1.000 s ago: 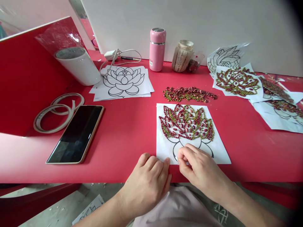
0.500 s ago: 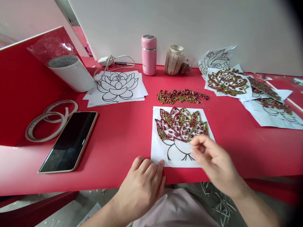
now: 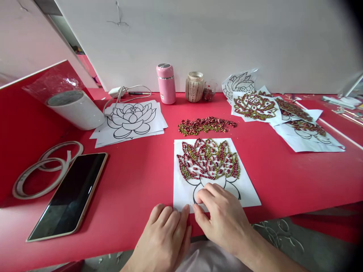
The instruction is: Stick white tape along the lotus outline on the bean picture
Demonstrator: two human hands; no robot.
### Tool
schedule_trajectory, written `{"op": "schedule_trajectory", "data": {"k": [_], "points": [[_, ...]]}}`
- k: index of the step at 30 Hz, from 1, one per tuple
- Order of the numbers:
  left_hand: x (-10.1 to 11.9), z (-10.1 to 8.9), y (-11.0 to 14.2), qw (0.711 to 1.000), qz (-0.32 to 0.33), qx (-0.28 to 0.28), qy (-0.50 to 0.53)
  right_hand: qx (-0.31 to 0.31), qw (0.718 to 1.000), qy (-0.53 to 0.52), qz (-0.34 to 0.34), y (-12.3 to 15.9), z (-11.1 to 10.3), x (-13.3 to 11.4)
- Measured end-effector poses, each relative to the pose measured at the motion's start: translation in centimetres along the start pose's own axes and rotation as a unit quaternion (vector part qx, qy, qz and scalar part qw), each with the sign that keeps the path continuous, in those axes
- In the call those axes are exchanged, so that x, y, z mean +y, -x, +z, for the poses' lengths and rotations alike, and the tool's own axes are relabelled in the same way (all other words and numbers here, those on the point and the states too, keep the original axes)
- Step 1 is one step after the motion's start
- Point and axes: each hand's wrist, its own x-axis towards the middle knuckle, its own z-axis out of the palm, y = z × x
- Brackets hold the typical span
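Observation:
A white sheet [image 3: 251, 194] with a printed lotus outline lies at the table's front edge. Its upper petals carry a bean mosaic [image 3: 210, 160] of red and green beans; the lower petals are bare line drawing. My left hand [image 3: 167, 234] rests on the table edge with curled fingers, its index fingertip pressing the sheet's lower left corner. Over the lower part of the drawing lies my right hand [image 3: 222, 215], thumb and index finger slightly apart near the bottom edge, nothing visible between them. Just behind the sheet is a loose pile of beans [image 3: 207, 125].
At left are a phone [image 3: 68, 198], tape rolls [image 3: 39, 177], a white cylinder [image 3: 76, 109] and lotus printouts [image 3: 133, 121]. A pink flask [image 3: 166, 85], a jar [image 3: 194, 87] and a small bean cup [image 3: 209, 91] stand behind. Bean-covered sheets [image 3: 255, 105] lie at right.
My right hand has moved left and down from the mosaic's lower right to the sheet's bottom edge, beside my left hand. The view has tilted up and shifted.

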Motion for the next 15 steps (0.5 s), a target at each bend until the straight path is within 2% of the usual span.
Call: {"op": "schedule_trajectory", "data": {"k": [5, 8, 12, 15], "points": [[-0.1, 0.1, 0.1, 1.0, 0.001, 0.01, 0.003, 0.004, 1.0, -0.01, -0.022, -0.1, 0.1, -0.2], [-0.1, 0.1, 0.0, 1.0, 0.0, 0.011, -0.002, 0.015, 1.0, -0.02, -0.015, 0.3, -0.7, 0.7], [-0.3, 0.1, 0.0, 1.0, 0.007, 0.009, -0.017, 0.046, 0.998, -0.032, 0.018, 2.1, -2.9, 4.1], [-0.5, 0.2, 0.0, 1.0, 0.018, 0.006, -0.023, 0.068, 0.993, -0.043, 0.085, 4.1, -5.1, 7.9]]}}
